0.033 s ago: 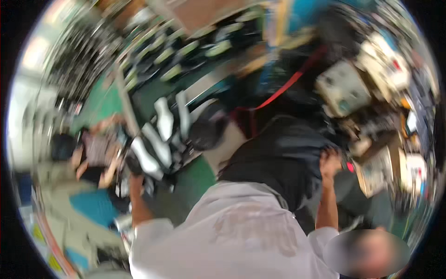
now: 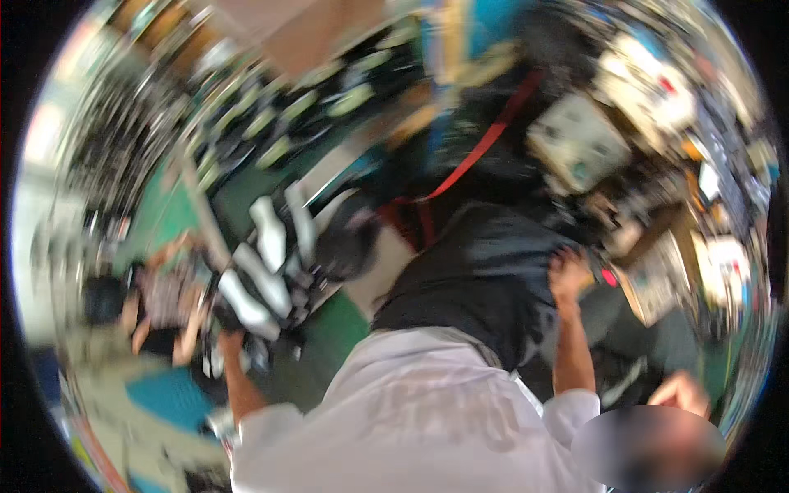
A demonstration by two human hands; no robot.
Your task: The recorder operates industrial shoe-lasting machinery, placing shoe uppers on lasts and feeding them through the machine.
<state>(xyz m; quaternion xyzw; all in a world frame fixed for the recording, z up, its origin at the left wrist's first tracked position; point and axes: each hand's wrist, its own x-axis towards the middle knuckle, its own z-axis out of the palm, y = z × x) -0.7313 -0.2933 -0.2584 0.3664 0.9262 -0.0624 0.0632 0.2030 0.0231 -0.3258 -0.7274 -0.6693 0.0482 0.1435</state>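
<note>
My left hand (image 2: 231,338) is at the left, low beside a rack of white foot-shaped pieces (image 2: 245,302). A small dark thing (image 2: 223,311) lies right at its fingers. Blur hides those fingers, so I cannot tell whether they grip it. My right hand (image 2: 567,275) rests with its fingers spread on the side of my dark trousers (image 2: 485,263), holding nothing. A dark rounded thing (image 2: 349,234) stands beside the white pieces, too smeared to name.
Rows of dark shoes with pale insides (image 2: 283,115) stand beyond. A red strap (image 2: 485,152) crosses the dark area ahead. Box-like pale machines (image 2: 579,140) line the right. One person (image 2: 168,292) is at the left; another person's hand (image 2: 682,393) shows at the lower right.
The surroundings have shifted left in the view, and much of the far area sits lower. Another person's hand has come into sight at the lower right. My right hand stays on my trousers.
</note>
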